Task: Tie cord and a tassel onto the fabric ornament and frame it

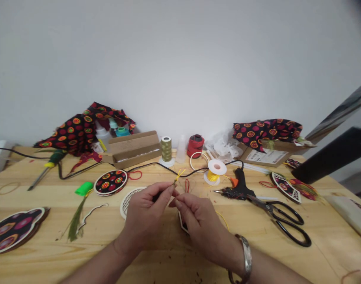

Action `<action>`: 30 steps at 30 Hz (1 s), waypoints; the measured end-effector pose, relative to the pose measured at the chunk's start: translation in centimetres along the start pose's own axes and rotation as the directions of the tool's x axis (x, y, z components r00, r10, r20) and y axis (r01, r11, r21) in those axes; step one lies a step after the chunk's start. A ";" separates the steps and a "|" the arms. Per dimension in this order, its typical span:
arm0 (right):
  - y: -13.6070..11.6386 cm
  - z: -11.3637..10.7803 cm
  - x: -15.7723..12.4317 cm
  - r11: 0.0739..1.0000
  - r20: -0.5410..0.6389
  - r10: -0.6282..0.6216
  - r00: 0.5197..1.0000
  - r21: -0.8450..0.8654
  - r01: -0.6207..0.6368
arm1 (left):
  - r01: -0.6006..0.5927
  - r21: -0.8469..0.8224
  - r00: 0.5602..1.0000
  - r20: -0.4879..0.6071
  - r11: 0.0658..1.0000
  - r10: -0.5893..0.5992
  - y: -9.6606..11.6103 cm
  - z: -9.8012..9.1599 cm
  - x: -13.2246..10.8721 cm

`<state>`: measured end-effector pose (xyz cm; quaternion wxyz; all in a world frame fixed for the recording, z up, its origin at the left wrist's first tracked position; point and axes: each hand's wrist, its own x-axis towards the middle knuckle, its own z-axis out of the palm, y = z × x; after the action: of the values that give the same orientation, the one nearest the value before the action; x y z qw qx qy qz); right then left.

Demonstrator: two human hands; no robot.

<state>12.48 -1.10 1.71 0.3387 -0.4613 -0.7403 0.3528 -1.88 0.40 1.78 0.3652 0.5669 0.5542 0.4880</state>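
Observation:
Above the middle of the table, my left hand [149, 209] pinches a small green tassel with yellow cord ends [177, 177] standing up from its top. Most of the tassel is hidden behind the fingers. Close beside it, my right hand [200, 217] has thumb and forefinger pressed together; whatever is between them is too small to make out. Under my hands lie a white lattice piece [130, 201], partly covered by my left hand, and a dark white-edged piece [183, 224]. A red cord loop [187, 185] lies just beyond my fingertips.
Black scissors [269, 209] and a glue gun [238, 189] lie at right, near a yellow cord spool [215, 171]. Green thread [166, 150], red thread [195, 146] and a cardboard box [136, 150] stand behind. Another green tassel [77, 219], a patterned disc [111, 182] and a screwdriver [46, 169] lie left.

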 end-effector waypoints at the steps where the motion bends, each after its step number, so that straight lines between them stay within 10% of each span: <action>1: -0.1 0.0 0.0 0.999 0.001 -0.009 1.000 -0.037 0.010 | 0.004 -0.004 1.000 0.002 1.000 -0.004 0.0 0.0 0.0; 19: 1.0 -0.2 -0.5 0.808 0.045 -0.349 0.936 -0.491 0.325 | 0.018 0.072 1.000 -0.001 0.997 -0.018 -0.3 -0.3 0.1; 30: 0.9 -0.3 -0.4 0.753 0.070 -0.567 0.821 -0.359 0.551 | 0.032 -0.013 0.999 0.030 0.999 -0.031 -0.9 -0.2 0.2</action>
<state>13.31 -1.07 1.04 0.3530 -0.2807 -0.8887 0.0824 -2.32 0.69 1.02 0.3848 0.5627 0.5543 0.4775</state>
